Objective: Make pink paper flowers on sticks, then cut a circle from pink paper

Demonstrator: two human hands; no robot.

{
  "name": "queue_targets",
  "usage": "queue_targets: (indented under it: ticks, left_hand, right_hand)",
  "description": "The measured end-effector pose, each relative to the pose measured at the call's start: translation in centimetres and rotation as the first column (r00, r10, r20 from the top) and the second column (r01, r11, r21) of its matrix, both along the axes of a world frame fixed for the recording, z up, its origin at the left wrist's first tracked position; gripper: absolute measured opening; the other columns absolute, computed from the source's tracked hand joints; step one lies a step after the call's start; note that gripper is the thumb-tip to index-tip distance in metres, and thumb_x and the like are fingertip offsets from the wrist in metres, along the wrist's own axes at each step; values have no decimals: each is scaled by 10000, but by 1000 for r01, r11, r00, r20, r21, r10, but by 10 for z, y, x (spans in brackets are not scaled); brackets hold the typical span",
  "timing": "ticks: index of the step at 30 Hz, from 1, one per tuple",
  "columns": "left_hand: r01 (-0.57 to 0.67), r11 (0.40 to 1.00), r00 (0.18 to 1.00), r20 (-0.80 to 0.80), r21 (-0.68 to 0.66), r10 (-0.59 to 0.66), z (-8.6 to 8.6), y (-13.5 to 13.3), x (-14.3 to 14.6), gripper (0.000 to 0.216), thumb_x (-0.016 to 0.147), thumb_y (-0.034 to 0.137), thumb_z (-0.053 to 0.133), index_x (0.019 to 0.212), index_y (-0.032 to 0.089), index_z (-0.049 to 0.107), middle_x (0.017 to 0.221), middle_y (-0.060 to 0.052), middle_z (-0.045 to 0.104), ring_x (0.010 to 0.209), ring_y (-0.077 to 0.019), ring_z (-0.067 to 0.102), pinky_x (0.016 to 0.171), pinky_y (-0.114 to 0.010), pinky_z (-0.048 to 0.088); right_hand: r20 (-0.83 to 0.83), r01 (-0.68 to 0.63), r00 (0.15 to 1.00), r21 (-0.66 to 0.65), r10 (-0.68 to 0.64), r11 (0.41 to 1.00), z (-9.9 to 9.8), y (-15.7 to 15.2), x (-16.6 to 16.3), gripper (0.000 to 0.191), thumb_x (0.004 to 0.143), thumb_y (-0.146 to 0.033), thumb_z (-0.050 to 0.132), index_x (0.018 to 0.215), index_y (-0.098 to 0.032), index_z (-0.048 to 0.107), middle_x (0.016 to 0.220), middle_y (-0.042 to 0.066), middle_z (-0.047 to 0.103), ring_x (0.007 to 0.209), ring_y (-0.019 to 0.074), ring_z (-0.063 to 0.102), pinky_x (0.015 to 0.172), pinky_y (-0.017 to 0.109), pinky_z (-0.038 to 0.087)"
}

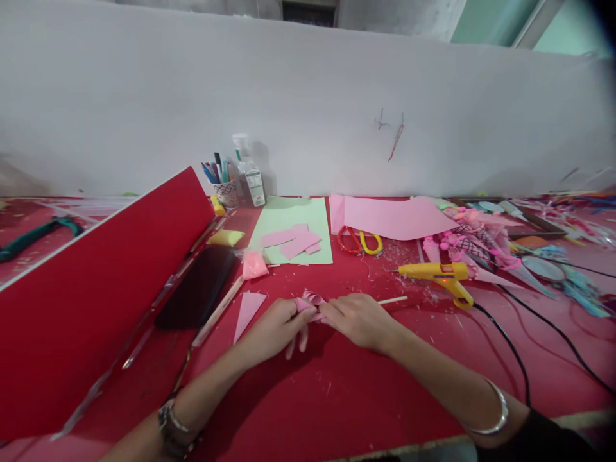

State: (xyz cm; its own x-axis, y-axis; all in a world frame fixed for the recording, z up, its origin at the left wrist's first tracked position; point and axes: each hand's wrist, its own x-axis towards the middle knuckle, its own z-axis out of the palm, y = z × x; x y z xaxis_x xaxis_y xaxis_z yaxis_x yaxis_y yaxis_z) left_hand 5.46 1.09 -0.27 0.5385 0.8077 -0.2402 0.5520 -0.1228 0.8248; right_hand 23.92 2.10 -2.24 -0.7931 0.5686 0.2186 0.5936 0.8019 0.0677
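A curled strip of pink paper [314, 298] is pinched between my two hands, over the middle of the red table. My left hand [279, 327] grips its left side with thumb and fingers. My right hand [359, 319] is closed on its right side, and the fingertips of both hands nearly meet. A thin pale stick [393, 300] sticks out beyond my right hand; whether that hand holds it is hidden. Left of my left hand lies a pink paper triangle [248, 313]. Cut pink paper pieces [299, 244] rest on a light green sheet [269, 218] farther back.
A yellow glue gun [433, 273] with a black cord lies at right, near pink paper cones [476, 237]. Scissors [360, 241] touch a large pink sheet [399, 217]. At left are a dark phone [197, 289], a red board [96, 289], a pen cup [225, 192] and a bottle [253, 183].
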Motion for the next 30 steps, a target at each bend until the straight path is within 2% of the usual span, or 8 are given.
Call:
queue_targets:
  ticks: [4,9,16,19,22,25,28,30]
  left_hand:
    - [-4,1000,1000,2,-18,4,0,-1,1,600,877,431,210,440,140,500,327,41,428,294,-64,425,416,-171,344]
    - [100,941,981,-189,323,-40,-5,1,0,571,905,347,185,473,144,499,360,26,472,341,-65,445,480,-176,356]
    - [455,505,879,-460,734,-123,-15,2,-1,452,905,346,202,661,151,528,518,-16,566,433,-117,493,456,-231,314]
    - [522,426,847,-505,739,-163,-18,2,-2,412,900,339,244,657,153,520,518,-11,560,425,-114,480,463,-236,322]
    - [491,481,856,-504,726,-113,-19,3,-3,413,909,287,221,677,149,534,526,-21,562,426,-115,483,449,-228,319]
    - [327,695,905,-423,640,-36,-16,3,-3,473,907,319,198,633,142,540,470,-19,537,405,-109,478,437,-213,325]
    - [99,938,971,-238,332,-18,-8,2,-1,530,899,372,167,571,142,515,365,22,457,348,-82,444,433,-183,348]
    - [10,997,995,-104,75,-2,-4,1,-1,522,887,408,156,619,141,515,348,51,419,300,-68,397,380,-163,325]
  right_hand:
    - [-11,6,1000,-23,-6,1000,-1,0,-1,324,920,-283,272,790,-149,537,654,43,608,569,138,548,484,251,270]
    - [-1,65,998,-241,-67,968,3,0,0,332,913,-343,278,829,-177,552,689,29,632,550,131,554,469,237,233]
    - [-127,-133,990,-657,65,743,24,4,10,302,893,-231,335,715,-146,563,555,-21,529,505,78,455,498,195,279]
    - [-193,-207,977,-771,88,602,26,6,12,309,890,-186,323,689,-133,550,509,-43,475,485,60,448,515,169,322]
    - [-183,-142,983,-721,12,678,20,6,10,336,907,-233,300,725,-137,566,565,-23,524,524,72,483,537,180,341]
    - [-118,-21,992,-493,-43,870,9,6,5,310,909,-309,303,848,-161,568,752,24,609,655,116,541,579,218,353]
    - [-22,-2,1000,-218,-2,976,2,5,1,263,909,-279,306,941,-154,534,841,58,610,721,149,547,575,244,353]
    - [35,-33,999,-71,36,997,2,4,0,240,906,-215,303,905,-148,533,790,59,598,690,153,536,550,253,338]
